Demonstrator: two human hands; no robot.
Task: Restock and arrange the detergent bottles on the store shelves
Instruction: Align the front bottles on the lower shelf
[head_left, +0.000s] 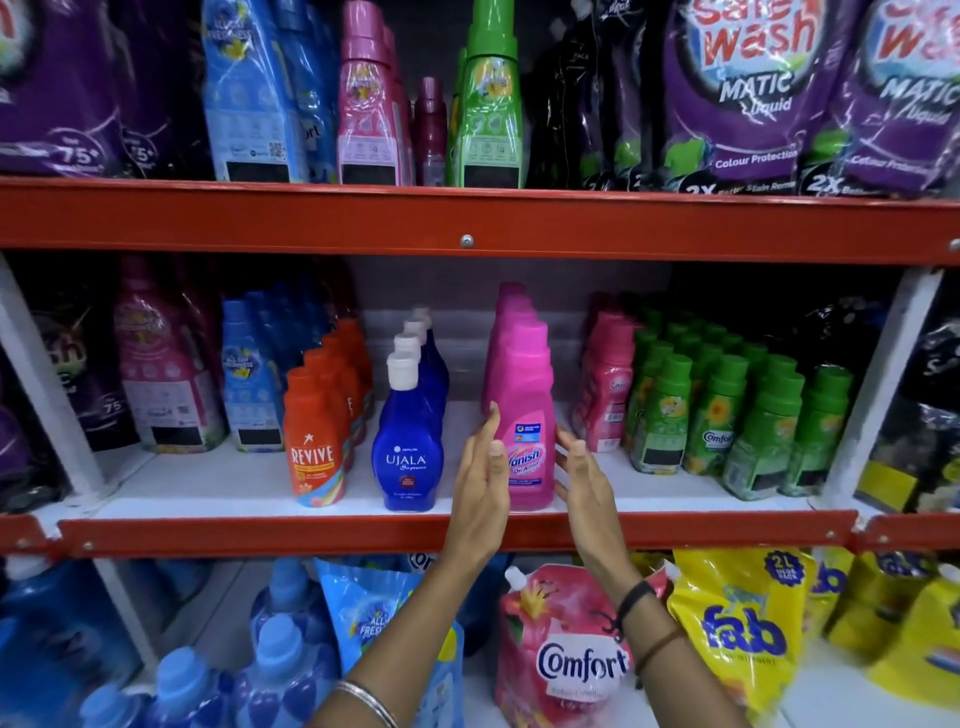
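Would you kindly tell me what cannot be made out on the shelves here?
- Head view: how many pink bottles stand in the row; the front one hides the rest.
- Head view: whether the left hand or right hand touches that bottle; the contact sides face away.
- Head view: the purple pouch label, cut by the right edge.
- Head view: the bottom shelf's blue bottles, blurred.

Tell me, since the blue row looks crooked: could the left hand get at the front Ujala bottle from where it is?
Probably yes. The left hand is open beside the pink Vanish bottle, and the front Ujala bottle stands just to its left at the shelf edge, with bare shelf between and nothing blocking.
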